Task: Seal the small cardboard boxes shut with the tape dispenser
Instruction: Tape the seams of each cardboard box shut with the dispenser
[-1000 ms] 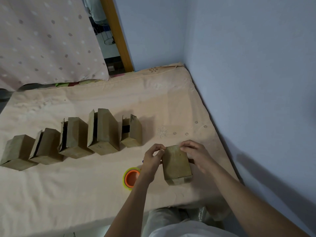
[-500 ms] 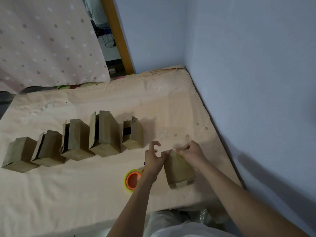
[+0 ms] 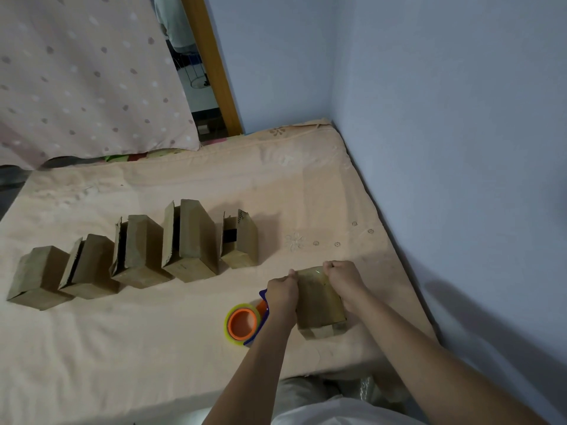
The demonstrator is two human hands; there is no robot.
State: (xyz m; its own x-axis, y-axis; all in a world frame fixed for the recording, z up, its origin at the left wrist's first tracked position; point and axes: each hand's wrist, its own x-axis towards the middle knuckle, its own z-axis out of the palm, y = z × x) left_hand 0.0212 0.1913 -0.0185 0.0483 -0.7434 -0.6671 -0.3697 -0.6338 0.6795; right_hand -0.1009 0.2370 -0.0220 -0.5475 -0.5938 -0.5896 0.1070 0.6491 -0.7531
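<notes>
Low and right of centre in the frame, a small cardboard box [image 3: 320,302] lies on the bed [image 3: 153,348], and both hands are on its far end. The left hand [image 3: 281,290] sits at the box's left far corner and the right hand [image 3: 343,277] at its right far corner. Both are curled into loose fists with the fingers together, pressing down on the cardboard; whether they pinch a strip of tape is too small to tell. A glossy sheen along the top suggests tape already laid there.

The step in hand looks like rubbing the tape flat over the far edge. To do it well, press from the middle outward so no bubble stays, carry the tape down over the edge, and keep the box steady against the soft bed, which gives under pressure.

Both forearms reach up from the bottom of the frame, nearly parallel, wrists bent slightly down, knuckles toward the top of the frame.

The tape dispenser [image 3: 244,322], orange and yellow-green with a blue handle, lies on the bed just left of the box, partly behind the left wrist, untouched. Five more boxes [image 3: 196,240] stand in a row at centre left, several with flaps ajar.
</notes>
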